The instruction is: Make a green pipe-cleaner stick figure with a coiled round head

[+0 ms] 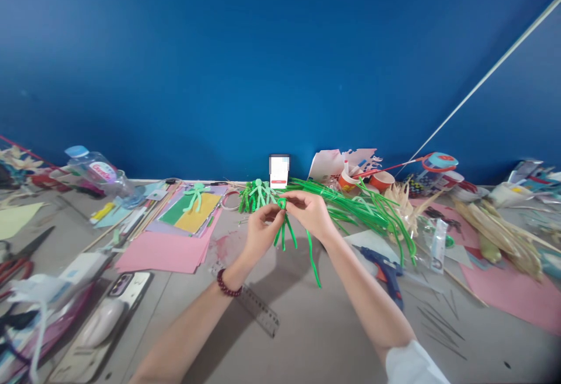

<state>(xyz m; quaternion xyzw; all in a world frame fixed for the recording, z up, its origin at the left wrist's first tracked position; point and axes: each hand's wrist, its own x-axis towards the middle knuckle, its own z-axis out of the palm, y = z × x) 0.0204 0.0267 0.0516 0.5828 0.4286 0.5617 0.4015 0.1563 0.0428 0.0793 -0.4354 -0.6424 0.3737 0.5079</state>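
Above the middle of the table, my left hand [268, 222] pinches a green pipe cleaner figure [284, 235] whose several legs hang down below the fingers. My right hand [307, 208] grips the curled top of the same figure, its fingertips close to the left ones. One long green pipe cleaner [313, 264] trails down under the right hand; where its upper end goes is hidden. Behind the hands stand finished-looking green pipe cleaner figures [258, 194], and a phone [279, 170] leans upright against the blue wall.
Loose green pipe cleaners [363, 211] lie to the right, beside a blue glue gun [385, 273]. A clear ruler [258, 311] rests under my left forearm. Pink paper [164, 252], scissors [26, 255], a phone [105, 325] and a bottle [94, 165] are on the left.
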